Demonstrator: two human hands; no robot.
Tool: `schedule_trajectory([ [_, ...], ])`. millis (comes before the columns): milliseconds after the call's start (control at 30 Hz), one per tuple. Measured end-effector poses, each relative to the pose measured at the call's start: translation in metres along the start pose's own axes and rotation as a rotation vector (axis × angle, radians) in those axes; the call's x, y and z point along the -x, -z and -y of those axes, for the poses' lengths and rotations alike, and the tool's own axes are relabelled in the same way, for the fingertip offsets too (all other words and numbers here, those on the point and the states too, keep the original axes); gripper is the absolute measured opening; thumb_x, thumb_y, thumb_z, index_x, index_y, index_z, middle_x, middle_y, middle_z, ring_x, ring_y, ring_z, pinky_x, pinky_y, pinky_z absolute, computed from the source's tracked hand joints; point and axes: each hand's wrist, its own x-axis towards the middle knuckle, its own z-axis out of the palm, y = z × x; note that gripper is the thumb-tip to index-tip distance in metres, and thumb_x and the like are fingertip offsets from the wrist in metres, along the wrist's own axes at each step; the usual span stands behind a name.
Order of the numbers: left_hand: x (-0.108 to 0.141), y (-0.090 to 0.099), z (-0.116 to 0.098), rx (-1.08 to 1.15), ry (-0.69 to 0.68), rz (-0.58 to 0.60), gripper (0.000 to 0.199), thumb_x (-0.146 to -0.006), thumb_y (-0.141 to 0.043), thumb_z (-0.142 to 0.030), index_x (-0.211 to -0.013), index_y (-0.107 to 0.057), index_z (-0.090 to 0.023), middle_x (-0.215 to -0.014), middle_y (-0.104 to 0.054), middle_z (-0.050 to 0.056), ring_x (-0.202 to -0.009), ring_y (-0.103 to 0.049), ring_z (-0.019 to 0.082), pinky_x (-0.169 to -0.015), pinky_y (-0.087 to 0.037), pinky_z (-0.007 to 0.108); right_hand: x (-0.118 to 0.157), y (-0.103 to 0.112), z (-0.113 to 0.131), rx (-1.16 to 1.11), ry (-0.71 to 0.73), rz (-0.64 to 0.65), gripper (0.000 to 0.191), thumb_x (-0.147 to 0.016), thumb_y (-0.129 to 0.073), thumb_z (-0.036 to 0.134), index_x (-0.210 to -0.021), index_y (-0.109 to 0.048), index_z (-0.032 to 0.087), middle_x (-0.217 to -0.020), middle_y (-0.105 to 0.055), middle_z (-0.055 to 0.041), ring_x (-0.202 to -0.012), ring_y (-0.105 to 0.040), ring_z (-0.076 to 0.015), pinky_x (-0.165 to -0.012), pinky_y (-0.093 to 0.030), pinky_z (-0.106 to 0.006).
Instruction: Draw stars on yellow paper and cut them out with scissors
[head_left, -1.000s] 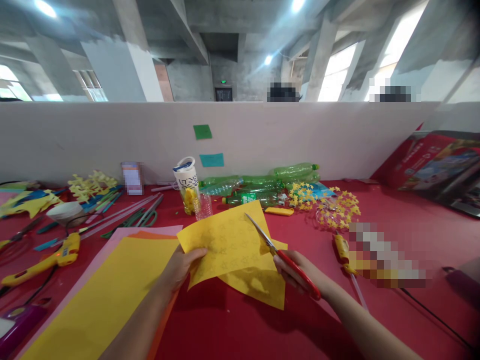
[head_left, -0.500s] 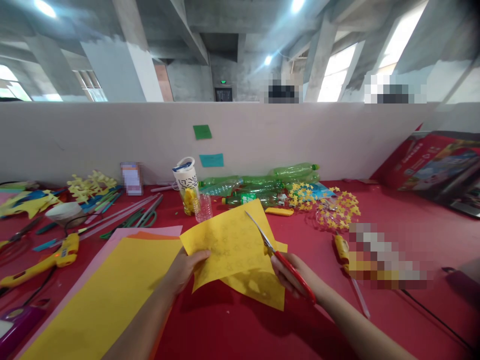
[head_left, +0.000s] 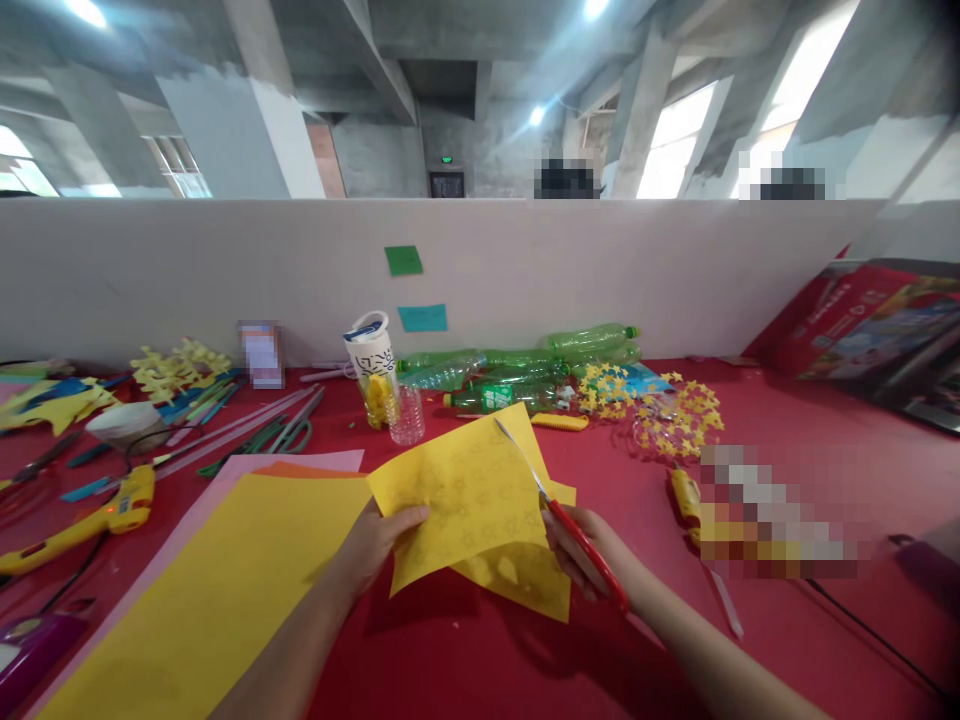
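Head view, looking down at a red tabletop (head_left: pixel 427 675): the bare left hand (head_left: pixel 382 535) has its thumb laid over the left edge of a thin yellow paper sheet printed with small star-like outlines (head_left: pixel 457 500), pinching it up off the table. The bare right hand (head_left: pixel 606 540) is closed around the metal-bladed scissors with long red handles (head_left: pixel 568 522). The sheet lies between the hands, to the left of the right one, which is nearer its right edge. The scissors' long axis slants from the handles at lower right to the tip at upper left, the visible blade crossing the sheet's right part (whether the other blade runs underneath, I can't tell from here). Below hangs a plain-looking yellow paper flap (head_left: pixel 517 585), while a large smooth yellow sheet (head_left: pixel 187 590) lies flat near the left forearm.
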Motion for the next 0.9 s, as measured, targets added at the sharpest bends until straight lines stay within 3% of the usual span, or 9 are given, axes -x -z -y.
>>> schedule_trajectory([
  [900, 0.0024, -0.0027, -0.0016, 0.002, 0.04, 0.036, 0.032, -0.066, -0.07, -0.02, -0.096, -0.063, -0.015, -0.099, -0.071, 0.01, -0.09, -0.066, 0.03, -0.077, -0.052, 0.039, -0.0021, -0.0007, 0.0007, 0.015, -0.054, -0.037, 0.043, -0.077, -0.047, 0.06, -0.063, -0.04, 0.021, -0.034, -0.038, 0.0098, -0.022, -0.029, -0.005, -0.023, -0.023, -0.015],
])
